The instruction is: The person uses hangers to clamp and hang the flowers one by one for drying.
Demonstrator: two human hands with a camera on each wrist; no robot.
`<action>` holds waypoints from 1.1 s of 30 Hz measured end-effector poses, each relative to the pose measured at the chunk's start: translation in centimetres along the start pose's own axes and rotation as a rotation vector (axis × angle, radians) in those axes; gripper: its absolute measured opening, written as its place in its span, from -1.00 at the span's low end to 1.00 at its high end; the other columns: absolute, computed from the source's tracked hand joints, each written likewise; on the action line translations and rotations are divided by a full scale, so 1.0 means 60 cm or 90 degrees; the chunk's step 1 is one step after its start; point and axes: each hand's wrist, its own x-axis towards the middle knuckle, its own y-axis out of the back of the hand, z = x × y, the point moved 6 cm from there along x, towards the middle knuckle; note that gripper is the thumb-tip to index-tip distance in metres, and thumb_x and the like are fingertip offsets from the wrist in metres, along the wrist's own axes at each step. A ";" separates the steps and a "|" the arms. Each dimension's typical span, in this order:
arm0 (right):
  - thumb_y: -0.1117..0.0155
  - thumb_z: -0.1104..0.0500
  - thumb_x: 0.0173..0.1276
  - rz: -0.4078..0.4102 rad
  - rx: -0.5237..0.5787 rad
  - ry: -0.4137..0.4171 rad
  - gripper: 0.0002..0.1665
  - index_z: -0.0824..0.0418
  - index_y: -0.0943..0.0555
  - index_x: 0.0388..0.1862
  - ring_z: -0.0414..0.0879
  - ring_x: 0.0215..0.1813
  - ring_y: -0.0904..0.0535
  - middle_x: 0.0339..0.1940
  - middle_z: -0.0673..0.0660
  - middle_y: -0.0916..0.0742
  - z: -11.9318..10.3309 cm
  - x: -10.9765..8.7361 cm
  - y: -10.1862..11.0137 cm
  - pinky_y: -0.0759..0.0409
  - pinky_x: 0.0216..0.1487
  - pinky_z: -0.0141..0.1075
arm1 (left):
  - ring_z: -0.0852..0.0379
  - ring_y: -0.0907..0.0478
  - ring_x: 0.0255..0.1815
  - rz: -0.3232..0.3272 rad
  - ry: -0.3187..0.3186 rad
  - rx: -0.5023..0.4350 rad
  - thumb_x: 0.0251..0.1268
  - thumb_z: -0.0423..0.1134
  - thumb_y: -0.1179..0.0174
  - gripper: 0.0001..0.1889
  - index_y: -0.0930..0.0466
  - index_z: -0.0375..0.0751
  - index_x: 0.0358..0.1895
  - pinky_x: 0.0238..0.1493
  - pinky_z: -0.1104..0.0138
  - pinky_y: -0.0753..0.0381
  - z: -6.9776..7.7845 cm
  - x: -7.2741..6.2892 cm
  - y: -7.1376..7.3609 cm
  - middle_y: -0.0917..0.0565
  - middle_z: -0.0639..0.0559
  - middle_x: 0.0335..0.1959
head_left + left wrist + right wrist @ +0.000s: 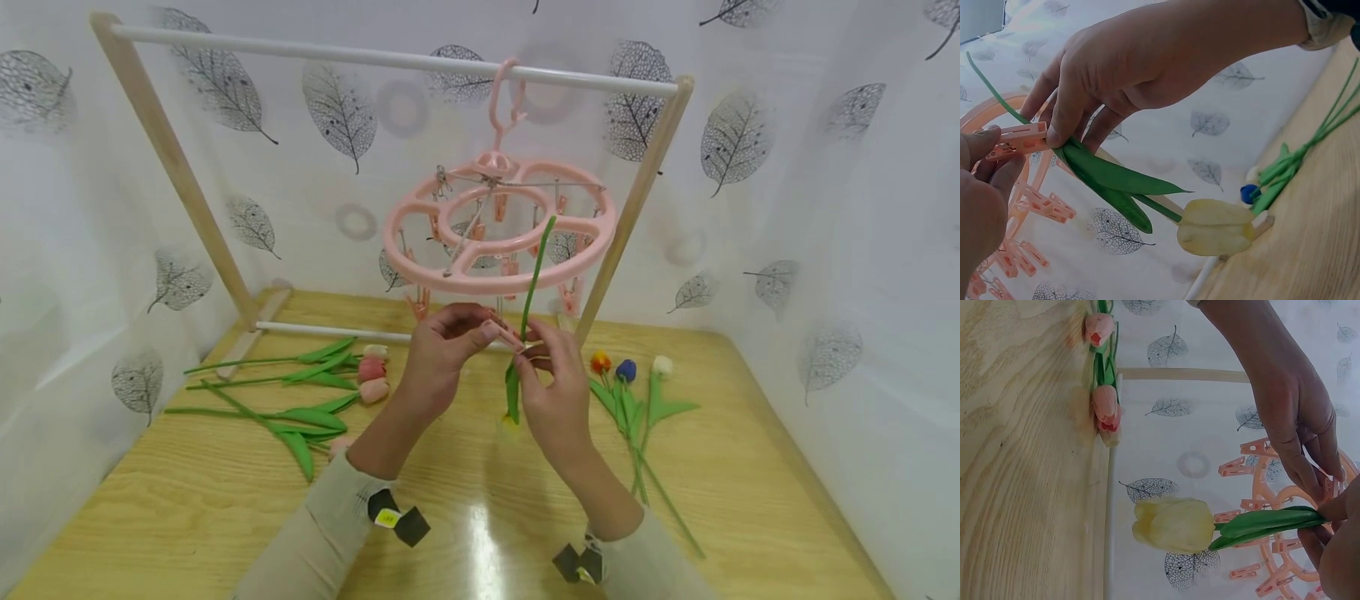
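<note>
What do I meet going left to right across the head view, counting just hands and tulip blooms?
Pink and pale tulip blooms → left hand → yellow bloom, hanging downward → right hand → orange-red bloom → blue bloom → white bloom.

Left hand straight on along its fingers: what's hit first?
Likely the right hand, which pinches the thin green stem of the pale yellow tulip. The pink plastic clothespin held in the left hand leads; whether it would touch stem or hand first is unclear in depth.
</note>
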 end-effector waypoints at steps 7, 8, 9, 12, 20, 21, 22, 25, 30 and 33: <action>-0.35 0.48 0.29 -0.008 0.004 0.006 -0.43 0.28 -0.54 0.29 -0.01 -0.03 -0.62 0.04 0.31 -0.61 0.000 0.000 -0.005 -0.66 -0.06 -0.36 | 0.17 -0.70 -0.14 -0.004 -0.001 0.016 0.38 -0.48 -0.21 -0.80 -0.66 -0.05 -0.19 0.09 0.24 -0.67 0.001 -0.003 0.005 -0.74 0.10 -0.23; -0.35 0.48 0.29 -0.010 0.005 0.008 -0.43 0.28 -0.54 0.29 -0.01 -0.03 -0.62 0.04 0.30 -0.61 0.000 -0.001 -0.005 -0.66 -0.06 -0.36 | 0.17 -0.69 -0.14 -0.007 -0.001 0.017 0.38 -0.48 -0.21 -0.81 -0.65 -0.06 -0.18 0.08 0.26 -0.66 0.001 -0.003 0.005 -0.73 0.09 -0.22; -0.35 0.48 0.29 -0.012 0.006 0.011 -0.42 0.28 -0.53 0.29 -0.01 -0.03 -0.62 0.04 0.29 -0.61 0.000 -0.001 -0.006 -0.66 -0.06 -0.37 | 0.16 -0.68 -0.13 -0.008 -0.001 0.021 0.39 -0.47 -0.21 -0.83 -0.64 -0.08 -0.17 0.08 0.27 -0.66 0.001 -0.004 0.006 -0.72 0.08 -0.21; -0.35 0.45 0.31 -0.019 0.015 0.013 -0.43 0.27 -0.53 0.30 -0.02 -0.02 -0.62 0.05 0.28 -0.61 0.000 -0.002 -0.006 -0.65 -0.03 -0.40 | 0.16 -0.65 -0.12 -0.008 -0.001 0.036 0.40 -0.43 -0.21 -0.87 -0.62 -0.15 -0.11 0.09 0.29 -0.65 0.000 -0.005 0.009 -0.70 0.07 -0.17; -0.34 0.36 0.38 -0.033 0.042 -0.011 -0.50 0.27 -0.52 0.29 0.07 0.02 -0.64 0.08 0.26 -0.60 0.007 -0.004 -0.006 -0.65 0.03 -0.41 | 0.08 -0.67 -0.08 -0.033 -0.017 0.042 0.42 -0.39 -0.21 -0.81 -0.57 -0.28 0.03 0.17 0.16 -0.63 0.007 -0.010 0.008 -0.68 -0.02 -0.15; -0.34 0.35 0.38 -0.033 0.042 -0.012 -0.52 0.27 -0.53 0.27 0.08 0.02 -0.64 0.08 0.24 -0.60 0.007 -0.004 -0.006 -0.65 0.03 -0.40 | 0.06 -0.66 -0.08 -0.039 -0.024 0.047 0.43 -0.39 -0.20 -0.81 -0.56 -0.31 0.04 0.17 0.15 -0.64 0.008 -0.012 0.008 -0.67 -0.04 -0.15; -0.34 0.35 0.38 -0.032 0.042 -0.014 -0.54 0.28 -0.53 0.25 0.06 0.02 -0.64 0.07 0.23 -0.61 0.007 -0.004 -0.005 -0.66 0.03 -0.40 | 0.05 -0.66 -0.08 -0.043 -0.030 0.054 0.44 -0.39 -0.20 -0.80 -0.56 -0.32 0.06 0.16 0.14 -0.65 0.010 -0.013 0.009 -0.66 -0.07 -0.14; -0.35 0.34 0.38 -0.033 0.044 -0.024 -0.55 0.29 -0.54 0.23 -0.01 0.04 -0.63 0.05 0.18 -0.61 0.011 -0.003 -0.003 -0.66 0.01 -0.41 | -0.01 -0.63 -0.05 -0.040 -0.038 0.066 0.44 -0.38 -0.20 -0.76 -0.55 -0.35 0.10 0.13 0.16 -0.66 0.014 -0.016 0.016 -0.63 -0.11 -0.11; -0.35 0.36 0.37 -0.041 0.053 -0.046 -0.46 0.26 -0.51 0.32 -0.07 0.08 -0.57 0.08 0.18 -0.60 0.021 -0.005 0.004 -0.65 0.04 -0.43 | 0.02 -0.56 0.25 0.004 -0.051 0.118 0.41 -0.35 -0.26 -0.67 -0.55 -0.36 0.17 0.34 0.24 -0.52 0.024 -0.025 0.035 -0.57 -0.15 0.16; -0.34 0.37 0.37 -0.045 0.052 -0.056 -0.45 0.27 -0.49 0.33 -0.02 0.08 -0.56 0.09 0.19 -0.59 0.025 -0.008 0.014 -0.65 0.04 -0.42 | 0.05 -0.52 0.34 0.026 -0.049 0.157 0.41 -0.32 -0.27 -0.66 -0.56 -0.33 0.18 0.34 0.29 -0.51 0.032 -0.033 0.045 -0.52 -0.18 0.26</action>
